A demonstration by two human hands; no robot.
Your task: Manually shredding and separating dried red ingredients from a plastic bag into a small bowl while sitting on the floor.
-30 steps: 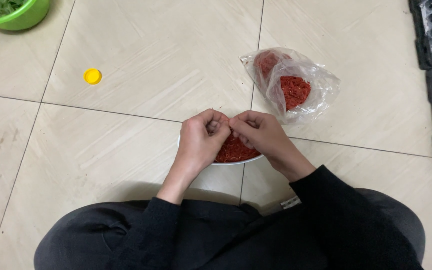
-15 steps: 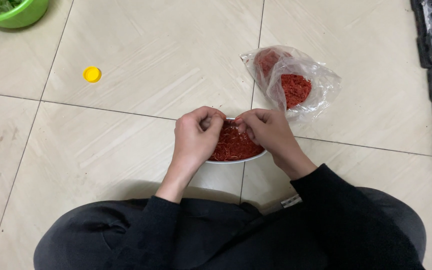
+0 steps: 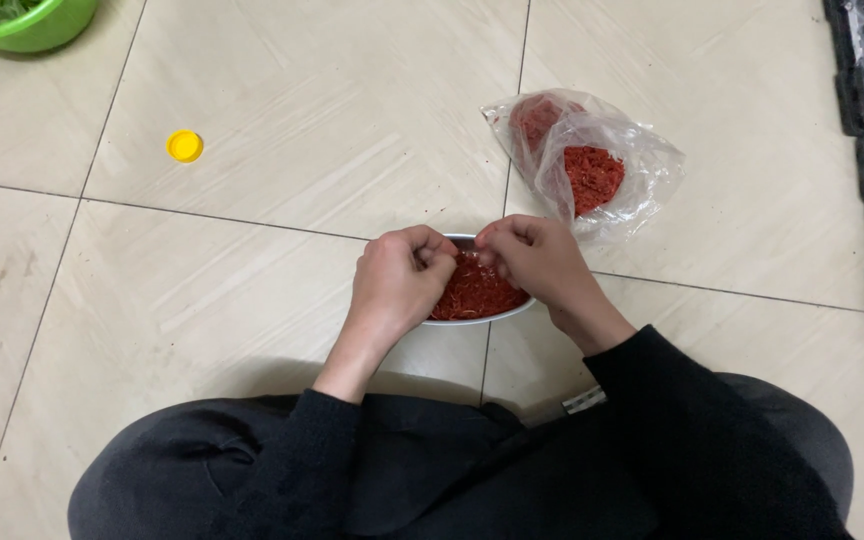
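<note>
A white bowl (image 3: 472,312) full of thin red threads (image 3: 474,290) is seen on the tiled floor (image 3: 282,90), right in front of the knees. Both hands are held just above it, at its far edge. The left hand (image 3: 397,280) is curled up, and the right hand (image 3: 537,262) is curled up too, with their fingertips close together. Something tiny seems to be pinched between them, but what it is cannot be told. The bowl lies right under both hands, so neither is nearer. A clear plastic bag (image 3: 592,160) with more red threads is seen beyond the right hand. A yellow cap (image 3: 185,146) and a green tub (image 3: 37,22) are well apart, to the left.
</note>
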